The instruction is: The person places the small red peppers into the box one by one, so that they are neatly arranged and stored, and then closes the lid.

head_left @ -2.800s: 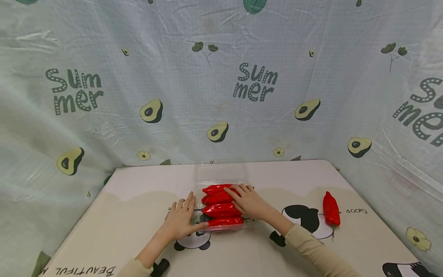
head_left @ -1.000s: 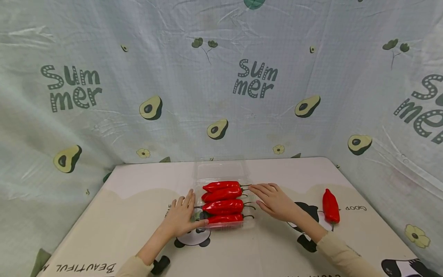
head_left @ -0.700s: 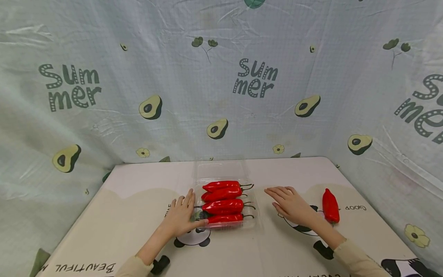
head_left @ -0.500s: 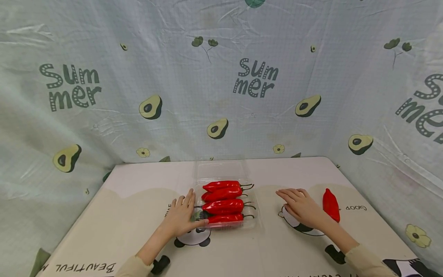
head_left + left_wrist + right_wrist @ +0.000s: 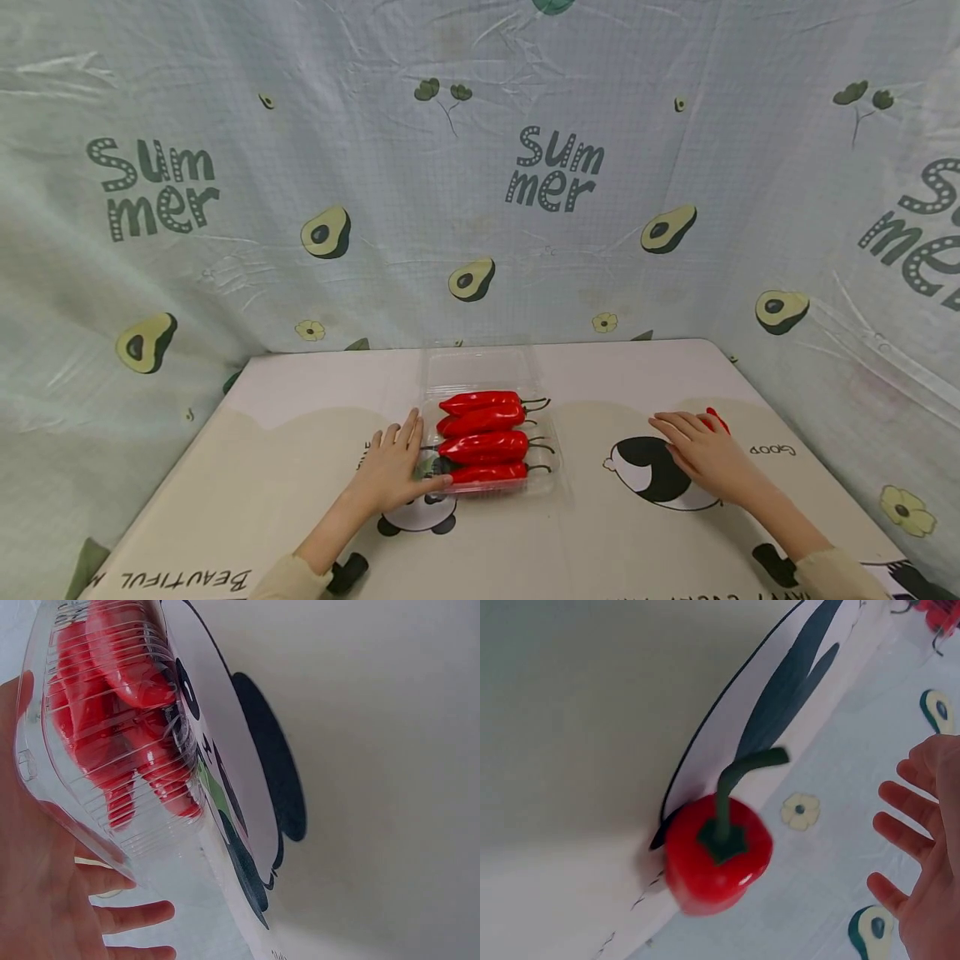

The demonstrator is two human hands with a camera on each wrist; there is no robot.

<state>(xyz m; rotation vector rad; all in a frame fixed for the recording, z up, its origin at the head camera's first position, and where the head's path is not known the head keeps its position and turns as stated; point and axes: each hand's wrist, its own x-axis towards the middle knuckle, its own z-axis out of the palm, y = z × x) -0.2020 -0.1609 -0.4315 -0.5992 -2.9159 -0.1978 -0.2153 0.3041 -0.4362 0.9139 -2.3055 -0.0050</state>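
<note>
Several red peppers [image 5: 483, 447] lie side by side in a clear plastic box [image 5: 543, 492], most of their green stems toward the right. My left hand [image 5: 390, 471] rests against the box's left side with fingers spread and the thumb at its near edge. In the left wrist view the ribbed box wall [image 5: 150, 847] stands beside the palm. One loose red pepper [image 5: 718, 859] lies on the table at the right, stem toward me. Over it hovers my right hand [image 5: 705, 454], fingers loosely extended, holding nothing; it hides most of that pepper in the head view.
The box's clear lid [image 5: 480, 367] is folded back toward the rear table edge. A table [image 5: 300, 483] with printed pandas and lettering carries everything. A patterned curtain [image 5: 390, 167] hangs behind and along both sides.
My right hand has left the peppers in the box and travelled right, until it is over the loose pepper. The left hand has stayed at the box.
</note>
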